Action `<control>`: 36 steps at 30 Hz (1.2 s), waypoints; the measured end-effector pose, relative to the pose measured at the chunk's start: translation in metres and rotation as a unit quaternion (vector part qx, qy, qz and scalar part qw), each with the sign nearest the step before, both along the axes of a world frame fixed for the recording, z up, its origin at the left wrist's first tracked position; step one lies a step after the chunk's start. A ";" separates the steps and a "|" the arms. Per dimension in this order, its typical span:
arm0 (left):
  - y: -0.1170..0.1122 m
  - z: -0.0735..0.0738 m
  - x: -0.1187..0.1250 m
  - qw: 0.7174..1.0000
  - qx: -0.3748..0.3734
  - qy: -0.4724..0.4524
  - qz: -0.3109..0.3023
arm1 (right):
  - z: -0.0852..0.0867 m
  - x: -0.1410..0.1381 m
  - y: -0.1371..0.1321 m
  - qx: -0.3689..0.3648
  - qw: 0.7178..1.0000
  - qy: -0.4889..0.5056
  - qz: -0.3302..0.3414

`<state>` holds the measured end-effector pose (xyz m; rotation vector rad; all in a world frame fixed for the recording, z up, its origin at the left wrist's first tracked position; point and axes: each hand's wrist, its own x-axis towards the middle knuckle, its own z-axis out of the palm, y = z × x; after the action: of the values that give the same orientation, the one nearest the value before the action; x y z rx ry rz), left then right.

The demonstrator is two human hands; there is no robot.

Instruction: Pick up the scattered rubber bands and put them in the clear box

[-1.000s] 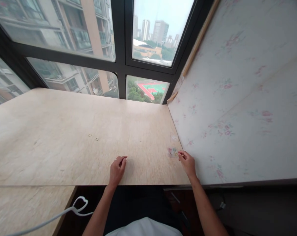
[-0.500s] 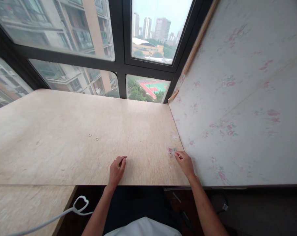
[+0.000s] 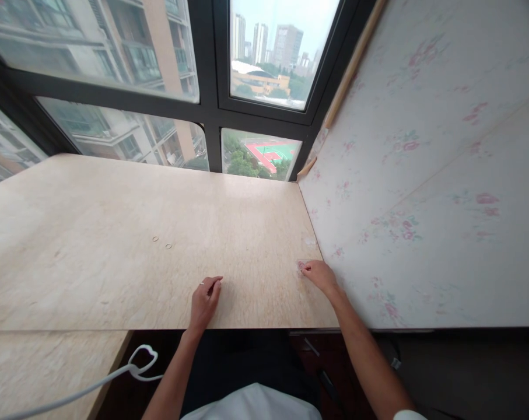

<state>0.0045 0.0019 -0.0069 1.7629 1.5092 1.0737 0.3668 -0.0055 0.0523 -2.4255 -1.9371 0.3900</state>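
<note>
By the wall (image 3: 399, 192), clear pink-flecked packet (image 3: 300, 265) in right hand (image 3: 321, 274) grip; left hand (image 3: 205, 300) grip unclear.

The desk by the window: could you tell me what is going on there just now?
A person sits at the pale wooden desk. The right hand has its fingertips on a small clear packet beside the flowered wall; whether it grips the packet is unclear. The left hand rests curled near the front edge. Two small rings lie farther out on the desk.
</note>
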 end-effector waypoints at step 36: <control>0.001 0.009 0.005 1.000 -0.011 0.026 0.008 | 0.006 0.024 -0.056 0.173 0.799 0.537 -0.209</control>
<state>0.0091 0.0026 0.0021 1.7791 1.5642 1.0227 0.3909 -0.0613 0.0586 -1.6474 -0.8474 0.9861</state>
